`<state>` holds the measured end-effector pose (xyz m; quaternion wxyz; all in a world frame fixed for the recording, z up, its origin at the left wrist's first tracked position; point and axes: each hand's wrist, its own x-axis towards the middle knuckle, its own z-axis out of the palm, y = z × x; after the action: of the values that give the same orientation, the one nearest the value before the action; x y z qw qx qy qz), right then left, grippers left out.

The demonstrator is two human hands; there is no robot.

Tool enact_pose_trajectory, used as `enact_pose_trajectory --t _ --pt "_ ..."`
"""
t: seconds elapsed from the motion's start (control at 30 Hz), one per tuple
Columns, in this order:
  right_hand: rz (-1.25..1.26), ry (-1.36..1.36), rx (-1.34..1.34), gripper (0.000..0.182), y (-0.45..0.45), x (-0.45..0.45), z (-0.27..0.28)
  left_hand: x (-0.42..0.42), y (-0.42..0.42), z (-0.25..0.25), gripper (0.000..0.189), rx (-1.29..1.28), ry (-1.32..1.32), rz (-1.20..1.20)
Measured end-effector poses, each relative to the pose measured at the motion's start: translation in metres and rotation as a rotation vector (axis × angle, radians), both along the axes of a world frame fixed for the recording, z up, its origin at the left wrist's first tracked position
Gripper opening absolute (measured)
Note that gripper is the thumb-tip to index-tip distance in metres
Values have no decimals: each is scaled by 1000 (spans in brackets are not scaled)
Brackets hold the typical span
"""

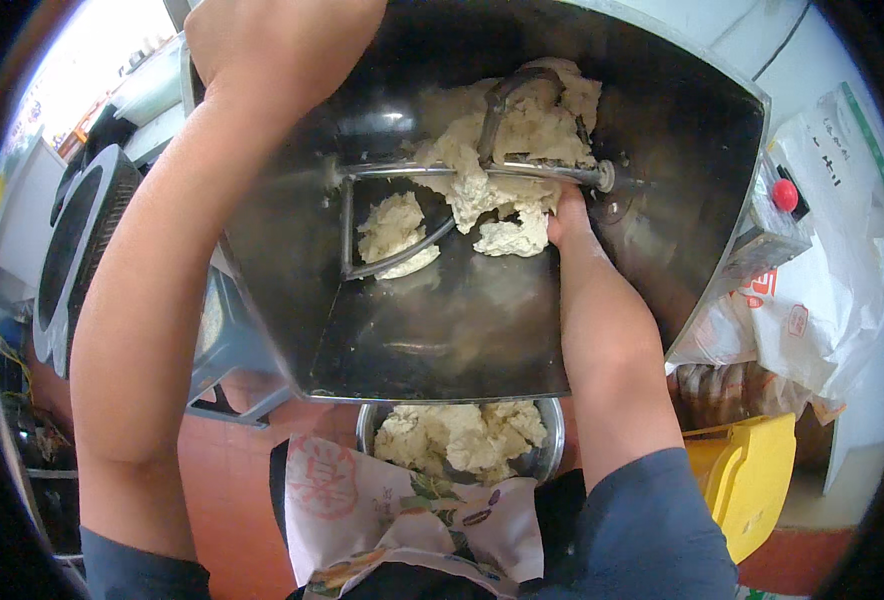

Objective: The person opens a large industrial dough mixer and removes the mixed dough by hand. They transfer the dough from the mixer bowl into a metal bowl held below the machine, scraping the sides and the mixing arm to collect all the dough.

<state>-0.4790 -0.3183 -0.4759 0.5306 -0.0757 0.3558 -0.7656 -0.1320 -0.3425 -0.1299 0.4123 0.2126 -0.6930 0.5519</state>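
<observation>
Before me is the open metal tub of a dough mixer [427, 360], with a mixing shaft [412, 171] and bent bars across it. A large mass of dough [524, 127] clings around the shaft, and a smaller piece [393, 229] lies by the lower left bar. My right hand [568, 214] reaches in at the right end of the dough and touches it; its fingers are mostly hidden behind the dough. My left hand [284, 37] is at the tub's upper left rim, its fingers out of sight. Below the tub's front edge, a round metal bowl [556, 442] holds more dough.
A red button [785, 195] sits on a metal box at the tub's right side. White plastic sacks [817, 300] and a yellow plastic bin [757, 480] stand at the right. On the left are a grey plastic stool [236, 352] and a dark, grey-rimmed object [74, 247].
</observation>
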Motion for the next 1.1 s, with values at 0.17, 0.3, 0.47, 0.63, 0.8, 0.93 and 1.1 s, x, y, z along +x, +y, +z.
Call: enact_pose_trajectory --t 0.17,0.3,0.47,0.63,0.8,0.93,1.1 --pt "-50 161 171 40 3 24 27 -4 4 7 19 347 61 134" --pt "-80 343 352 35 36 19 45 -12 23 18 22 514 79 90" --pt "-88 373 525 38 76 111 110 8 18 6 34 593 61 -77" --pt "48 611 656 48 99 92 123 -7 39 18 40 843 283 -41" --pt "-71 913 707 61 82 81 110 -2 40 18 43 854 285 -39" --pt "-284 715 616 62 49 63 73 -3 36 17 44 831 269 -49" --pt "-28 485 561 53 22 79 66 11 27 8 42 677 277 7"
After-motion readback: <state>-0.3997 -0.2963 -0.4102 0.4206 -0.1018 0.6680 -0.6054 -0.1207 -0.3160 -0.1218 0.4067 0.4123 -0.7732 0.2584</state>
